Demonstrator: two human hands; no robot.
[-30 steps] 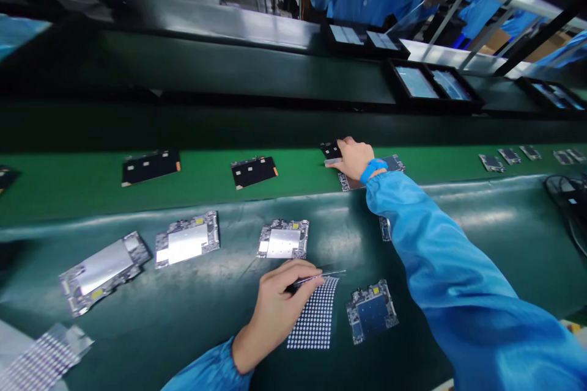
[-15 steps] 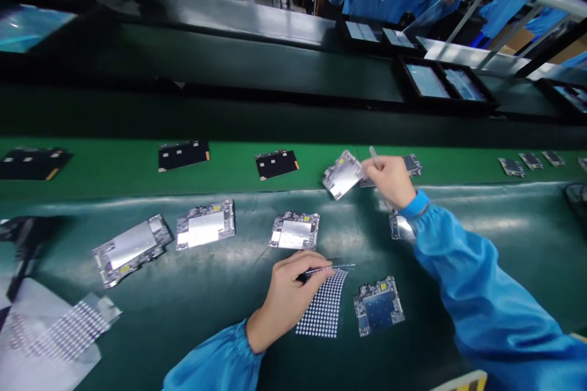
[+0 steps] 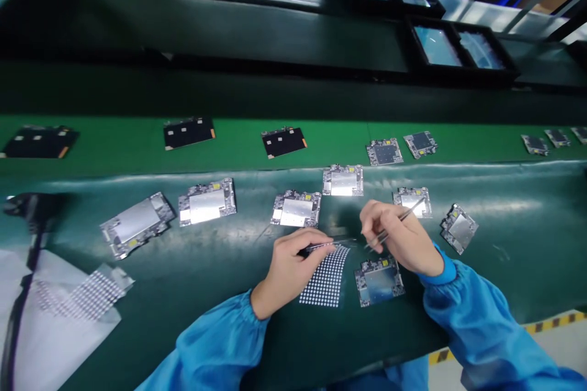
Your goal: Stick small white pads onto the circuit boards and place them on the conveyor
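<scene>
My left hand (image 3: 298, 263) pinches the upper edge of a clear sheet of small round white dots (image 3: 324, 281), which slopes down to the dark green mat. In my right hand (image 3: 398, 233) is a pair of metal tweezers (image 3: 380, 238), tips pointing left toward the sheet. Just below that hand, a circuit board (image 3: 380, 284) with a shiny plate lies flat, its top edge partly covered by the fingers. Beyond my hands lie more boards with silver plates, one (image 3: 296, 209) above the left hand, another (image 3: 343, 181) farther back and a third (image 3: 415, 200) behind the right hand.
Along a green strip (image 3: 330, 146) lie black-covered boards (image 3: 283, 142) and bare boards (image 3: 384, 151). At left are two silver-plated boards (image 3: 207, 201), a black cable plug (image 3: 34, 208) and white paper (image 3: 68, 330) with another dotted sheet. Black trays (image 3: 458, 49) stand at the back.
My right hand has let go of a silver-plated board, which now lies on the mat's back edge. That hand has come nearer, beside the dotted sheet. The view has tilted down.
</scene>
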